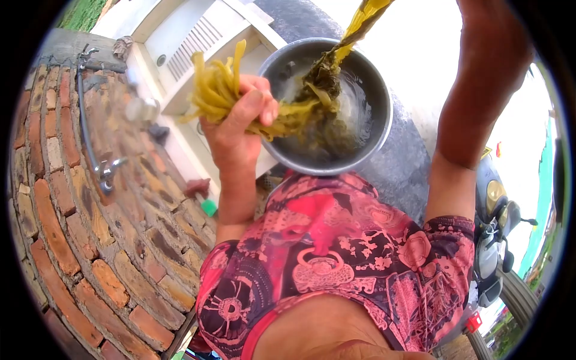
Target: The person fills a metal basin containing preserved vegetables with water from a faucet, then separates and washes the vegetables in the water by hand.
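My left hand (243,123) is closed around a bunch of leafy greens (219,90), yellow-green and wet-looking, with thick stems poking out past the thumb. From the fist the bunch runs right into a round metal basin (384,129) holding water, where darker leaves hang in the liquid. One long yellow leaf strip stretches from the basin up beyond the top edge of the view. My right arm (474,102) reaches upward on the right side. Its hand lies outside the picture, so what it holds is hidden.
Left of the basin stands a white sink (180,45) with a ribbed drainboard. A brick wall (114,240) carries a pipe with a tap (108,171). Grey ground (399,156) lies around the basin. At far right is a parked motorbike or scooter (495,240), partly seen.
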`<state>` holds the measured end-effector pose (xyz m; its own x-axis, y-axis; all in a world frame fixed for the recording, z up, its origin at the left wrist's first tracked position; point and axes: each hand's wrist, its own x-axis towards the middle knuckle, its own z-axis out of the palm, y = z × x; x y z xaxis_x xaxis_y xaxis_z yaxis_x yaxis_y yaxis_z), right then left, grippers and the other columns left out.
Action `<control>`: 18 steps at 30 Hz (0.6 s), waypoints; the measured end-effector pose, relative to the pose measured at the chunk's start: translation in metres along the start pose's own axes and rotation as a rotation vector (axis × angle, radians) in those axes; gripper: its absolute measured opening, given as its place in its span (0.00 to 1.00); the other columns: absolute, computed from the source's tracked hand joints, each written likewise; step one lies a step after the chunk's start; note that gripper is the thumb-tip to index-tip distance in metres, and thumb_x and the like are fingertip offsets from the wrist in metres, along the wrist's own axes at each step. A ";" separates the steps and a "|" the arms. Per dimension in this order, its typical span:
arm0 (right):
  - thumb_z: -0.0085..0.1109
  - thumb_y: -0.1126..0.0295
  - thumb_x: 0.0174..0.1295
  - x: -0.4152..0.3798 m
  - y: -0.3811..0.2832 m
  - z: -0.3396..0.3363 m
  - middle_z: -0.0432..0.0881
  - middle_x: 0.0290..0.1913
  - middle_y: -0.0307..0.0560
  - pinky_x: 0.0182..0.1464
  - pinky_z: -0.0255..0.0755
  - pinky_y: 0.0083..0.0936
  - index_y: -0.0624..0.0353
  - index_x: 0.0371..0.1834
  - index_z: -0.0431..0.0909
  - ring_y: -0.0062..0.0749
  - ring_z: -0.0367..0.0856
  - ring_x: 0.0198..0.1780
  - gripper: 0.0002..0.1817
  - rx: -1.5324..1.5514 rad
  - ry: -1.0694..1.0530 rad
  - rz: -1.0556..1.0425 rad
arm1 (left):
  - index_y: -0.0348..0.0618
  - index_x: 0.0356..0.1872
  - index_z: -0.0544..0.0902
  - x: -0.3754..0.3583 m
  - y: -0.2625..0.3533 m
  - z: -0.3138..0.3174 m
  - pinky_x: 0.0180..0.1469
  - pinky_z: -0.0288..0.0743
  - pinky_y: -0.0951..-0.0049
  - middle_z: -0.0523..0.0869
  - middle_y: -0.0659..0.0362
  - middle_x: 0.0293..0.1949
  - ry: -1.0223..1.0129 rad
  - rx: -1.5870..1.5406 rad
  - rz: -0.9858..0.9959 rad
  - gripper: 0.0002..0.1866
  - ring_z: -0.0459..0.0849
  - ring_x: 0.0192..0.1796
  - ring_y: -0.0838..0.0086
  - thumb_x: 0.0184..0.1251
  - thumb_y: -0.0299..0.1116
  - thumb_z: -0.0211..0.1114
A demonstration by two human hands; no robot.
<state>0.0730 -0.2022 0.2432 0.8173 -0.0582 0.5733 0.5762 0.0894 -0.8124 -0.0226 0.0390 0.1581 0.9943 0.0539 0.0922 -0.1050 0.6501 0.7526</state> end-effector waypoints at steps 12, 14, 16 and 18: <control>0.54 0.70 0.63 -0.016 -0.043 -0.054 0.80 0.26 0.41 0.32 0.73 0.20 0.61 0.30 0.79 0.22 0.78 0.27 0.08 -0.163 -0.146 0.014 | 0.34 0.32 0.77 -0.022 -0.086 -0.089 0.23 0.71 0.77 0.79 0.55 0.24 0.286 0.378 -0.273 0.07 0.75 0.19 0.75 0.54 0.22 0.67; 0.53 0.70 0.63 -0.013 -0.050 -0.046 0.80 0.26 0.41 0.32 0.73 0.19 0.61 0.30 0.79 0.22 0.77 0.27 0.08 -0.209 -0.228 0.017 | 0.33 0.32 0.77 -0.027 -0.096 -0.100 0.21 0.71 0.77 0.79 0.56 0.23 0.359 0.400 -0.298 0.07 0.75 0.19 0.75 0.53 0.22 0.67; 0.53 0.70 0.64 -0.003 -0.055 -0.030 0.79 0.25 0.41 0.31 0.73 0.19 0.61 0.29 0.79 0.22 0.77 0.26 0.08 -0.257 -0.322 0.018 | 0.33 0.31 0.77 -0.027 -0.098 -0.102 0.21 0.71 0.77 0.79 0.56 0.22 0.441 0.406 -0.242 0.07 0.75 0.18 0.74 0.53 0.22 0.67; 0.52 0.70 0.64 0.010 -0.056 -0.007 0.79 0.25 0.40 0.31 0.72 0.19 0.60 0.29 0.79 0.22 0.77 0.26 0.09 -0.288 -0.421 0.020 | 0.34 0.33 0.77 -0.022 -0.086 -0.089 0.23 0.70 0.76 0.78 0.56 0.23 0.431 0.378 -0.234 0.06 0.75 0.19 0.74 0.55 0.22 0.65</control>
<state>0.0484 -0.2148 0.2939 0.7896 0.3517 0.5027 0.5870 -0.1943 -0.7860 -0.0340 0.0491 0.0337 0.9019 0.2949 -0.3156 0.1955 0.3728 0.9071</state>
